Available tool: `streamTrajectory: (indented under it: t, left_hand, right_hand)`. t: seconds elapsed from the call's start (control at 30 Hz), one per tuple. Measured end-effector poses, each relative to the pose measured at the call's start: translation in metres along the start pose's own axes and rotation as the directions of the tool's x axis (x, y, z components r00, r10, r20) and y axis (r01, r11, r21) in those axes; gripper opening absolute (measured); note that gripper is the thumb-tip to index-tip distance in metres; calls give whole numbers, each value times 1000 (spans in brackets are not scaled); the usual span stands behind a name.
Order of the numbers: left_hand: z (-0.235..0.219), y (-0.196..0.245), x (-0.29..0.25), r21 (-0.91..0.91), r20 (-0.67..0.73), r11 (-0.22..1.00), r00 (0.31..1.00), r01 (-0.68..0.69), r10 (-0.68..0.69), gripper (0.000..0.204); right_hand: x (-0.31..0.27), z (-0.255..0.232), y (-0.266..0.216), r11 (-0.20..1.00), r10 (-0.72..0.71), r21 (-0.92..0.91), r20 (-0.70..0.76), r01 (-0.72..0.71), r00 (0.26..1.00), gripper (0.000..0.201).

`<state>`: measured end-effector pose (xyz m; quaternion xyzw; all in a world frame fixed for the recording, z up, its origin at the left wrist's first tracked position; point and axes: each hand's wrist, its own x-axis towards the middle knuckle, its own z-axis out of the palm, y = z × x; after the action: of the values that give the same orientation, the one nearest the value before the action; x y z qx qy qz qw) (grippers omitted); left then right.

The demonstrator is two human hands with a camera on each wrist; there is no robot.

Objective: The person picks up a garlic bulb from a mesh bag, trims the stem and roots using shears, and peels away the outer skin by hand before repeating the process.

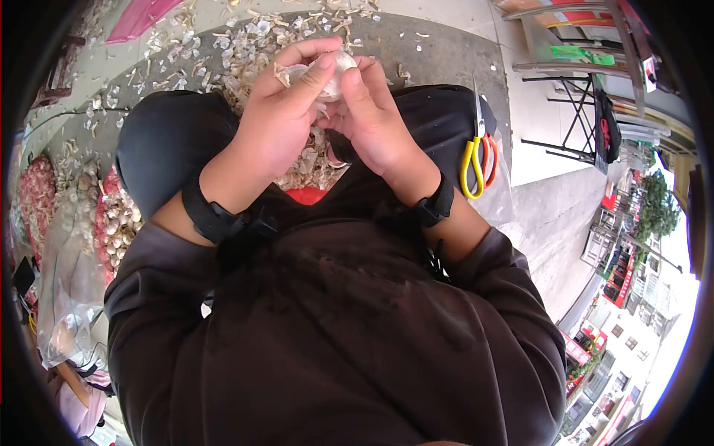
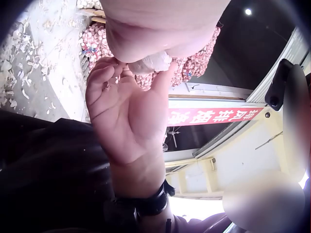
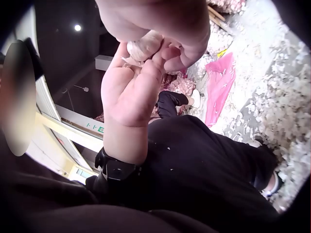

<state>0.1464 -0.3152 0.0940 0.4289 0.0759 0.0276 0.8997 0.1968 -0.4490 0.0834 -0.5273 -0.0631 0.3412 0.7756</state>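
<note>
Both hands meet over the lap around a whitish garlic bulb (image 1: 343,70). My left hand (image 1: 277,128) pinches its near side, thumb along the top, with loose papery skin by the fingers. From the other side my right hand (image 1: 378,125) grips the bulb between thumb and curled fingers. In the left wrist view the garlic bulb (image 2: 151,63) shows pale between the two hands, partly covered by the nearer one. The right wrist view shows the rounded garlic bulb (image 3: 146,46) with a torn flap of skin beneath it.
Scissors (image 1: 478,160) with yellow and red handles lie by the right thigh. Peeled skins (image 1: 256,37) litter the floor ahead. Net sacks of garlic (image 1: 119,219) stand at the left, near a pink plastic sheet (image 3: 220,87). A black folding stool (image 1: 584,119) is at the right.
</note>
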Motion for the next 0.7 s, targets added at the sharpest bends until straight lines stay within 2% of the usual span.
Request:
streamTrajectory:
  t: [0.03,0.07,0.13,0.17,0.23,0.27,0.3,0.33,0.37,0.4,0.43,0.47,0.5,0.53,0.57,0.63,0.7]
  left_hand:
    - [1,3,-2,46,5,999,1000,11,-12,34]
    - [3,3,-3,88,3,996,1000,-28,28,35]
    - [10,-2,-2,202,11,968,988,-152,153,36]
    - [6,1,2,323,54,916,971,-237,232,37]
    - [-3,7,1,462,75,878,991,-130,107,38]
    - [0,7,-1,531,145,812,970,-243,196,38]
    - [-1,4,-2,500,155,833,971,-236,182,38]
    - [-6,-1,-2,467,165,854,972,-228,169,39]
    - [-9,5,-1,644,162,741,981,-190,111,39]
    - [-6,3,2,567,90,821,996,-65,17,43]
    - [-10,-6,5,525,95,849,996,-56,7,51]
    - [-3,-2,3,508,49,859,994,58,-96,53]
    - [-3,-4,1,535,3,840,995,87,-104,54]
    - [-7,-7,2,511,-32,853,995,102,-99,50]
    - [-7,-3,1,543,15,834,991,104,-133,51]
    - [0,-1,-4,471,45,882,998,25,-53,50]
    - [3,4,-3,438,102,899,994,-7,-42,50]
  right_hand:
    - [-3,3,-2,994,92,59,16,-92,996,43]
    - [-4,10,-5,992,93,85,16,-94,996,43]
    - [-7,3,-9,997,-59,50,97,54,994,40]
    - [-7,9,-17,994,-112,-14,31,113,993,37]
    - [-4,-1,-19,984,-163,-66,9,163,987,35]
    - [-1,-4,-20,966,-183,-175,59,190,981,35]
    - [-1,0,-20,923,-210,-311,92,228,973,36]
    - [4,3,-8,922,-280,-253,87,293,956,35]
    - [6,-3,3,905,-329,-266,52,331,943,33]
    - [4,-2,5,915,-352,-208,0,344,936,32]
    - [-4,-2,-3,916,-309,-271,-9,295,951,31]
    - [-6,-1,-1,974,-225,-29,-44,224,973,28]
    - [-5,-5,-4,947,-305,-110,3,303,952,23]
    - [-11,-5,-17,944,-285,-165,38,287,958,22]
    - [-16,-3,-26,966,-216,-129,75,225,973,23]
    - [-19,1,-30,939,-225,-242,106,245,969,24]
    - [-18,7,-24,913,-309,-250,96,324,946,25]
